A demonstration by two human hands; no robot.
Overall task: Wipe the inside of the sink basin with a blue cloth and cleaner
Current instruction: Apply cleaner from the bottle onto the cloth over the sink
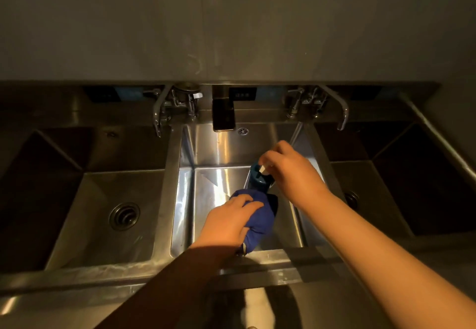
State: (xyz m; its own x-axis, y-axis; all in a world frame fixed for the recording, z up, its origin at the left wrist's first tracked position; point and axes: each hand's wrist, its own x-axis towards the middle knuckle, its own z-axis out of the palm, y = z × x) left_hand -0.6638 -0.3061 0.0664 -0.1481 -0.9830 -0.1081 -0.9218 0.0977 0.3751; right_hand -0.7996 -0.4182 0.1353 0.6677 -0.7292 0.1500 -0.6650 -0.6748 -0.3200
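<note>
A narrow steel sink basin [221,153] sits in the middle of a three-basin unit, lit brightly inside. My left hand [229,221] is closed around a bunched blue cloth [260,221] low inside this basin. Just above the cloth is a cleaner bottle [258,178] with a dark blue cap and a white tip, tilted toward the cloth. My right hand [291,171] grips the bottle near its top, with the fingers over the white tip. The bottle's body is mostly hidden behind the cloth and my hand.
A larger basin with a round drain [124,216] lies to the left, and another dark basin [401,187] to the right. Two faucets [161,112] [340,112] hang from the back ledge. A dark box [223,114] hangs above the middle basin, beside a small overflow grille [243,131].
</note>
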